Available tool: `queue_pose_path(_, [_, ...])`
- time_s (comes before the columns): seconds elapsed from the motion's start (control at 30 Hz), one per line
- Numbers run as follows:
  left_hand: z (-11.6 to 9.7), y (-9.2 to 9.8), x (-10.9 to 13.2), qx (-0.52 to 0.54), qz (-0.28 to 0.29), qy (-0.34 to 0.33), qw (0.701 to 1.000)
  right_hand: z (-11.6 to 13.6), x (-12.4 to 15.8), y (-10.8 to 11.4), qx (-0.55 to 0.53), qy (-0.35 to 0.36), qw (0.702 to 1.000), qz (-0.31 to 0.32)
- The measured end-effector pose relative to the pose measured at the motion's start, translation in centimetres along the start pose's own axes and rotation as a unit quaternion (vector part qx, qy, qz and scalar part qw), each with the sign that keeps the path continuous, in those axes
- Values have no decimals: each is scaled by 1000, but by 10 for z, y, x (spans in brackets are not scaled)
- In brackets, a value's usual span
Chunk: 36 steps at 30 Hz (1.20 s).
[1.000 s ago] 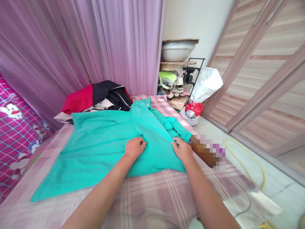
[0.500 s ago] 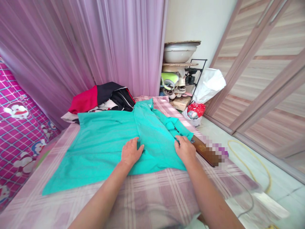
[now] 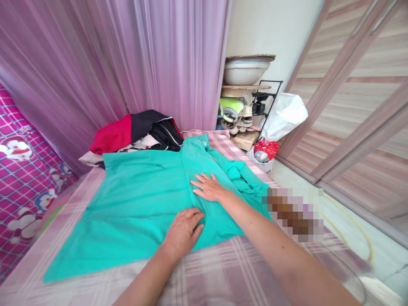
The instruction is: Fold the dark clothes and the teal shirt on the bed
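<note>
A teal shirt (image 3: pixel 137 195) lies spread over the bed, its wide part to the left and a long fold running down its middle. My right hand (image 3: pixel 207 187) is flat on this fold, fingers spread. Nearer to me, my left hand (image 3: pixel 185 227) rests on the cloth close to the lower end of the fold; its fingers are bent and its thumb stands apart from them. Bunched fabric of the shirt lies at the right, beyond my right forearm.
Red and dark clothes (image 3: pixel 137 131) are heaped behind the shirt, against the purple curtain (image 3: pixel 159 63). Beneath lies a pink checked bedsheet (image 3: pixel 223 272). A blurred-out patch (image 3: pixel 291 214) covers something at the bed's right edge. A shoe rack (image 3: pixel 270 102) and wooden wardrobe (image 3: pixel 357 114) stand beyond.
My right hand has moved left from the shirt's right side onto the middle fold and flattened. My left hand has come slightly right and nearer to me. The view has shifted a little.
</note>
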<state>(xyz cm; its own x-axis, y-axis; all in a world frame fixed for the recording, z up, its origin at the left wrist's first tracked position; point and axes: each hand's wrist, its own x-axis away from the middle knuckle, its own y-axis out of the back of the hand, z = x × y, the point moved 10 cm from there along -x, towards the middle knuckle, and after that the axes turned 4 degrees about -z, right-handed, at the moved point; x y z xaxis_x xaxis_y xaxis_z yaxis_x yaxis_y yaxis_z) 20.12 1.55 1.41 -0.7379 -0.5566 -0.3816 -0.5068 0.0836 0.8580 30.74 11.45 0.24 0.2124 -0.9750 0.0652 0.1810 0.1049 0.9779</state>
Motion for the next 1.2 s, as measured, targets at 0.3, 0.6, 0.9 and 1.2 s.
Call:
queue_pose_path(0.3, [8, -12, 5, -60, -10, 52, 997, -40, -57, 5, -6, -97, 995, -27])
queue_pose_path(0.6, [13, -17, 6, -103, -20, 68, 992, -17, -55, 16, -18, -160, 985, -67])
queue_pose_path(0.9, [15, -18, 6, -105, -32, 61, 992, -37, 77, 5, 60, -110, 988, -89])
queue_pose_path(1.2, [16, -15, 3, -99, -5, 73, 992, -83, 69, -2, 54, -223, 970, -79])
